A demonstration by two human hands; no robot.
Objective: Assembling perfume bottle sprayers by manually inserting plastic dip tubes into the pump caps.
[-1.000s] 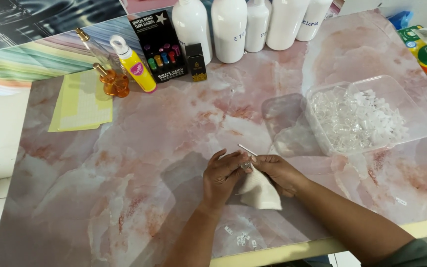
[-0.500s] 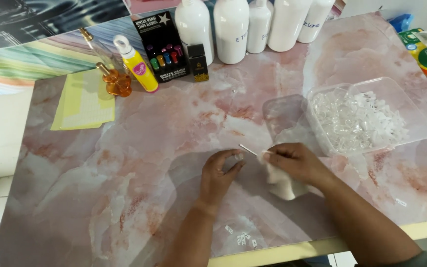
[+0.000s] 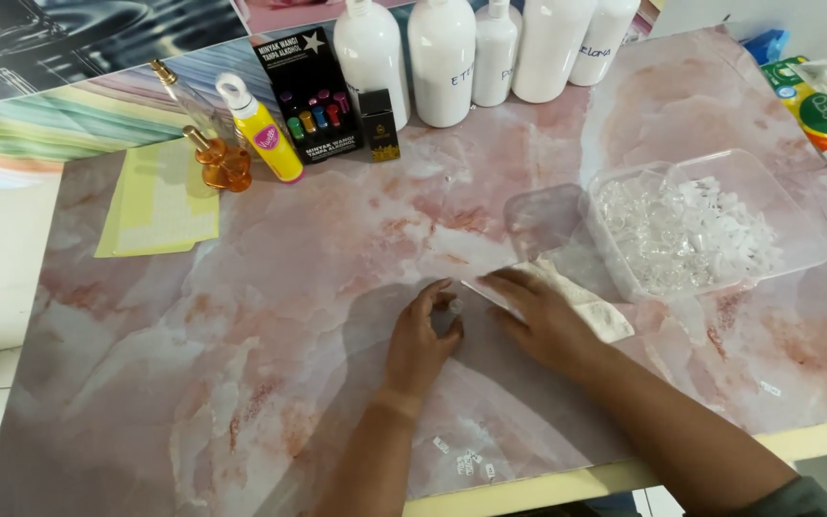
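My left hand rests on the pink marble tabletop, its fingertips pinched on a tiny clear piece. My right hand lies just to its right, fingers on a thin clear tube that points toward the left hand. Under the right palm is a crumpled white cloth. Right beyond the right hand stands a clear plastic tub filled with small clear pieces.
A clear lid lies left of the tub. Along the back stand several white bottles, a black box, a small black box, a yellow bottle and an amber glass bottle. A yellow sheet lies at left. Tissue pack at right.
My right hand has carried the cloth and tube away from my body toward the tub and laid the cloth down. The left hand has stayed almost in place.
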